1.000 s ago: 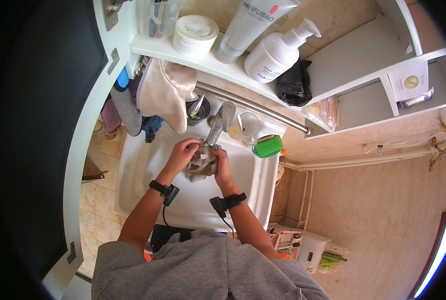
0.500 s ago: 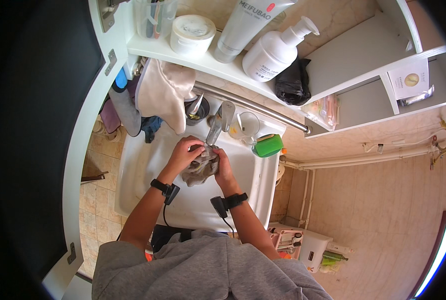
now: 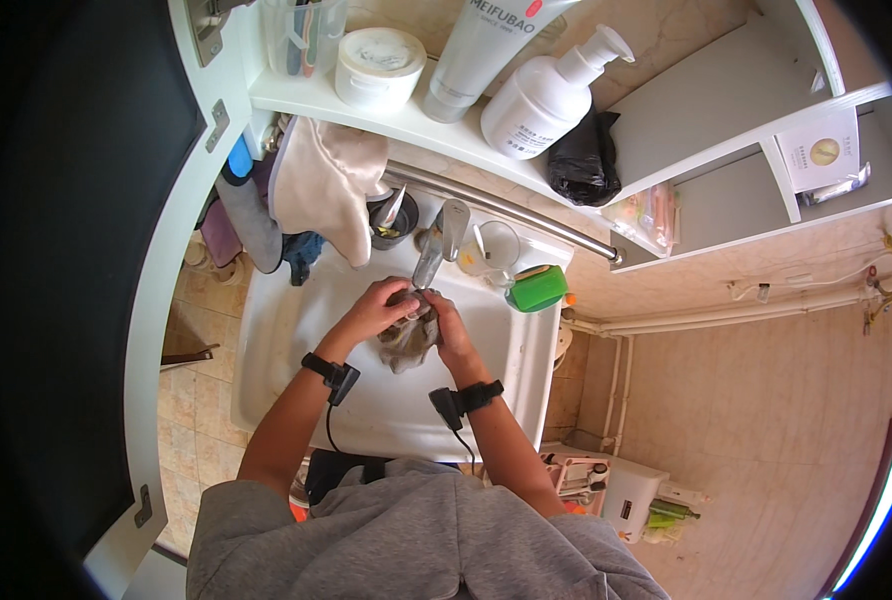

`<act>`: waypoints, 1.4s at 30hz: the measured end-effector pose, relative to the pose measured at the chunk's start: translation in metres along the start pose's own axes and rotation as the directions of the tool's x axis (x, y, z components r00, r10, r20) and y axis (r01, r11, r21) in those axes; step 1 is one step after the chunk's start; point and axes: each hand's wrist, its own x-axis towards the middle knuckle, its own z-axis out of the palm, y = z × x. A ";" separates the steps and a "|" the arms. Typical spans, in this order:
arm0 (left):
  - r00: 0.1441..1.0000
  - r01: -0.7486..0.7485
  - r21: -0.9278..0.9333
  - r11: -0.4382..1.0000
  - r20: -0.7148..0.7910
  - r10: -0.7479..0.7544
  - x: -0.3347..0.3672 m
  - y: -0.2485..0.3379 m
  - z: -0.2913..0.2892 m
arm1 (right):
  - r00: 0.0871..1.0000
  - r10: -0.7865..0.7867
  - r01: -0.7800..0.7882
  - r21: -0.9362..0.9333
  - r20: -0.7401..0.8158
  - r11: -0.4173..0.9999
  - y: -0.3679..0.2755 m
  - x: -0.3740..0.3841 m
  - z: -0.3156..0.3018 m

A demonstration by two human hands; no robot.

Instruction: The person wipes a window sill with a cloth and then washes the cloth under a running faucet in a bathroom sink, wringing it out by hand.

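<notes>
Grey-brown cloth (image 3: 408, 338) bunched over the white sink (image 3: 286, 330) just under the tap spout (image 3: 428, 262), hanging toward the body, pinched between left hand (image 3: 378, 308) and right hand (image 3: 450, 325), both closed on it, equally near

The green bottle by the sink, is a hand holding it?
No, the green bottle sits alone; both hands hold a grey cloth.

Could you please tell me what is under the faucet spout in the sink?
Under the faucet, both hands, left hand and right hand, hold a wet grey cloth over the white sink. The cloth and hands hide the drain, and running water cannot be made out.
</notes>
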 end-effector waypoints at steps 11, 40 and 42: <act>0.970 0.222 0.059 0.973 -0.118 -0.214 -0.005 0.011 -0.018 | 0.980 0.152 -0.177 0.215 0.125 0.961 0.018 0.029 0.018; 0.955 0.279 0.301 0.912 -0.183 -0.231 0.016 -0.016 0.004 | 0.994 0.054 -0.063 0.087 0.096 0.994 0.019 -0.015 -0.010; 0.957 0.233 0.274 0.933 -0.235 -0.171 0.010 -0.030 -0.001 | 0.991 0.055 -0.067 0.093 0.125 0.993 0.016 -0.018 -0.006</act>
